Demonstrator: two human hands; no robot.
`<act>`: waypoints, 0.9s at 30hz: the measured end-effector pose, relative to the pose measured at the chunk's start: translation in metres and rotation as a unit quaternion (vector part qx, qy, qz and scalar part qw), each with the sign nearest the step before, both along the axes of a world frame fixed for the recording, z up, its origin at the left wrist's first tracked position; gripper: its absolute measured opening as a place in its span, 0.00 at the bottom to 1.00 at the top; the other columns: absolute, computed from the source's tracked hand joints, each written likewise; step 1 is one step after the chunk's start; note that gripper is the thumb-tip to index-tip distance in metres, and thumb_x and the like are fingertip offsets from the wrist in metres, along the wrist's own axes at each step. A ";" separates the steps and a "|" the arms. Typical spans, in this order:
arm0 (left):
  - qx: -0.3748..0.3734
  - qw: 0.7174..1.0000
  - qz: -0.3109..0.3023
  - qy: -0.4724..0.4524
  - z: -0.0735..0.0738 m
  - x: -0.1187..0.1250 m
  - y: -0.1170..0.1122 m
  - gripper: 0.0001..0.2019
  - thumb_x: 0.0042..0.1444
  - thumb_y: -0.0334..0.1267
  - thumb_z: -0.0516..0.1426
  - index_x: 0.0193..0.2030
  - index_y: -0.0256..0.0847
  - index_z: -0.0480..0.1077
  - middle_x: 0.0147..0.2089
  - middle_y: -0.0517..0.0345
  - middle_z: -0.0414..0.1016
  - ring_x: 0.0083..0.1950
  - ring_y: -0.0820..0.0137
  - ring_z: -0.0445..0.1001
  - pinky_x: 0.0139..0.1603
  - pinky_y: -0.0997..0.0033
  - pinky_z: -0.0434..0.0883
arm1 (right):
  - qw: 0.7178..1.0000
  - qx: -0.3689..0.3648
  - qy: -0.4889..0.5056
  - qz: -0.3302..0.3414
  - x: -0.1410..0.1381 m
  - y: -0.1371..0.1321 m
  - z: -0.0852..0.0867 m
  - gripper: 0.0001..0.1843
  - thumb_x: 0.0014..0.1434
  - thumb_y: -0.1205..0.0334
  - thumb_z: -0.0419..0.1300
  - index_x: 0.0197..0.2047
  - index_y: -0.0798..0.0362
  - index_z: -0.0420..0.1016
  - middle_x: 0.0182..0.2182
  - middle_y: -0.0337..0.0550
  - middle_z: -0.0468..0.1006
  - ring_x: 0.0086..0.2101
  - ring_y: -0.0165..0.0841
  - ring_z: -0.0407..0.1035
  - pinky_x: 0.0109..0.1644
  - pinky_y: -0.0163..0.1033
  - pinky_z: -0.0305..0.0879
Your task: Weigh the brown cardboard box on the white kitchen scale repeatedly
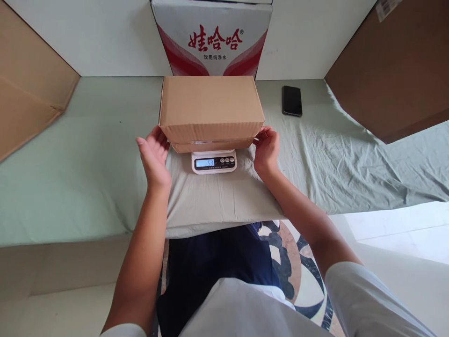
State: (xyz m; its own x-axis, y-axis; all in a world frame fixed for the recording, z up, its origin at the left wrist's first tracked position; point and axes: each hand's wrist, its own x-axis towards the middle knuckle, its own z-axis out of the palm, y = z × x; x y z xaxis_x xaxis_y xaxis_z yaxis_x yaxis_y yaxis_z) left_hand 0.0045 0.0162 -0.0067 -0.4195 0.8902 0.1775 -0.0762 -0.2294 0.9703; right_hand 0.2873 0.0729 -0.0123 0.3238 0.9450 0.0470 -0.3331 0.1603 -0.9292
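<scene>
A closed brown cardboard box sits over a small white digital scale, covering its weighing plate. The scale's lit display reads what looks like 53; a decimal point is hard to make out. Beside the box's lower left corner is my left hand, palm turned inward, thumb apart and fingers stretched out. At the lower right corner my right hand has its fingers loosely bent, the tips close to the cardboard. Whether either hand's fingertips touch the box, I cannot tell.
Behind stands a white and red printed carton against the wall. A black phone lies to the right on the green cloth. Large cardboard boxes flank both sides, one at left, another at right.
</scene>
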 end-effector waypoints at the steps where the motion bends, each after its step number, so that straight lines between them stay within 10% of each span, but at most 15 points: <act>1: 0.000 1.000 0.003 -0.001 0.000 0.001 0.000 0.57 0.55 0.93 0.47 0.65 0.45 0.81 0.79 0.34 0.75 0.84 0.46 0.71 0.87 0.42 0.63 | 1.000 0.004 -0.010 -0.001 0.000 0.000 -0.001 0.24 0.74 0.37 0.53 0.34 0.45 0.69 0.33 0.38 0.77 0.37 0.33 0.76 0.44 0.39 0.74; 27: -0.004 1.000 -0.011 0.007 0.007 0.006 -0.004 0.59 0.56 0.94 0.43 0.67 0.43 0.79 0.80 0.33 0.74 0.84 0.45 0.70 0.87 0.42 0.63 | 0.985 0.105 -0.136 0.020 -0.007 -0.026 0.012 0.21 0.73 0.35 0.56 0.57 0.37 0.77 0.60 0.44 0.81 0.65 0.43 0.75 0.68 0.52 0.77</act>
State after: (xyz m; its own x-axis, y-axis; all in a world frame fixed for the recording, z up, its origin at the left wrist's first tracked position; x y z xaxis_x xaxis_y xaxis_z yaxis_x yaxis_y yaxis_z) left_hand 0.0109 0.0125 0.0006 -0.3980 0.9003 0.1765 -0.0681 -0.2208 0.9729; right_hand 0.2807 0.0471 -0.0008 0.2347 0.9172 0.3220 -0.0859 0.3496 -0.9330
